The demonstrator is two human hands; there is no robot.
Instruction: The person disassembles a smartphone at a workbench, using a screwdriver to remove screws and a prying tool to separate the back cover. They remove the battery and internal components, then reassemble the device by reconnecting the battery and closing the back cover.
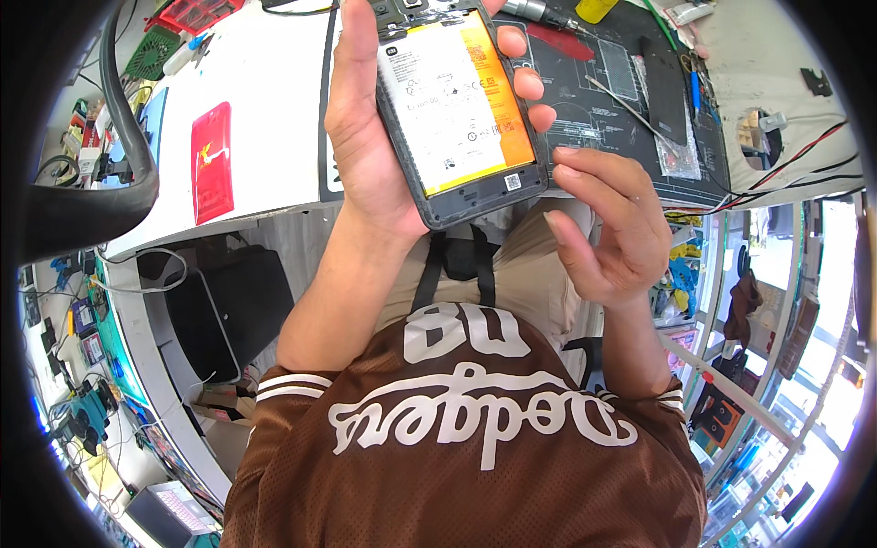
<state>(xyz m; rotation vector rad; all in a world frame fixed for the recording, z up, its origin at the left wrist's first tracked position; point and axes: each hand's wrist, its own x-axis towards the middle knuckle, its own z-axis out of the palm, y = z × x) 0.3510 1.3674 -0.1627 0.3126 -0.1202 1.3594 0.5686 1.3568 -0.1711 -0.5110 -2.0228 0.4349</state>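
My left hand (pixel 361 137) is wrapped round an opened smartphone (pixel 480 196), its thumb along the left edge and its fingertips curling over the right edge. The back cover is off the phone. A white, yellow and orange battery (pixel 452 110) lies exposed inside the dark frame, with black parts above it near the picture's top edge. Just right of the phone's lower corner, my right hand (pixel 617 224) is held with its fingers apart and slightly bent. Nothing shows between its thumb and fingers, and the fingertips come close to the phone's edge.
A black work mat (pixel 585 114) covers the bench's right part, bearing a thin metal tool (pixel 630 108), a dark flat panel (pixel 665 96) and a clear plastic bag (pixel 676 160). On the left lies a red packet (pixel 213 163). A thick black arm (pixel 128 110) curves in from the left; wires (pixel 804 146) hang at right.
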